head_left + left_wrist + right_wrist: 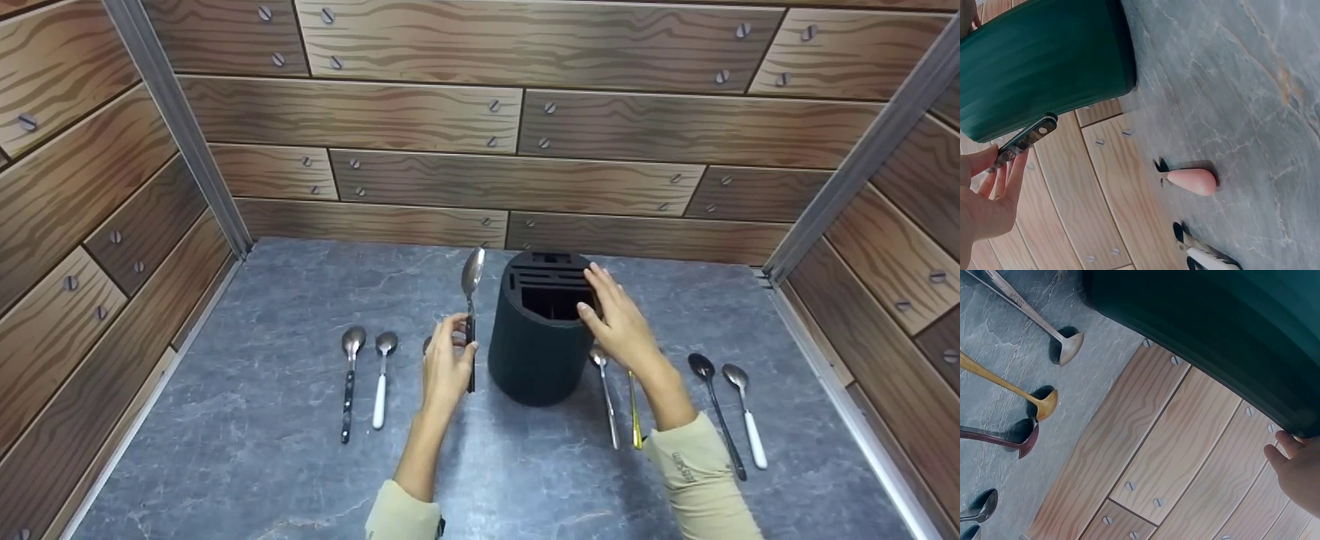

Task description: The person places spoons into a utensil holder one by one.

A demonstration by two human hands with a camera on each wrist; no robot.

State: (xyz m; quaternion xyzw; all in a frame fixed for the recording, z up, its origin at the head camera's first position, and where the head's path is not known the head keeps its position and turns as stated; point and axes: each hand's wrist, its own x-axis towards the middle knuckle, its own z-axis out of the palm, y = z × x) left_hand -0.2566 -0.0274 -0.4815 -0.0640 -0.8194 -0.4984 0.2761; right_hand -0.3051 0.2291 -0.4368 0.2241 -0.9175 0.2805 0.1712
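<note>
My left hand (448, 369) pinches a spoon (472, 276) by its black riveted handle (1026, 138), with thumb on one side and fingertips on the other. The spoon stands nearly upright, bowl up, just left of a dark green utensil holder (536, 360). That holder stands on the table, its black top showing narrow slots and one large opening. With fingers fairly straight, my right hand (621, 324) rests on the holder's right rim; the wrist view shows its fingertips (1276, 457) at the edge.
Left lie a black-handled spoon (349, 382), a white-handled spoon (381, 382) and a pink handle (1193, 181). Right lie silver (606, 397), gold (1044, 405), dark reddish (1027, 441), black (712, 397) and white-handled (750, 420) spoons. Wood-patterned walls (480, 112) enclose the table.
</note>
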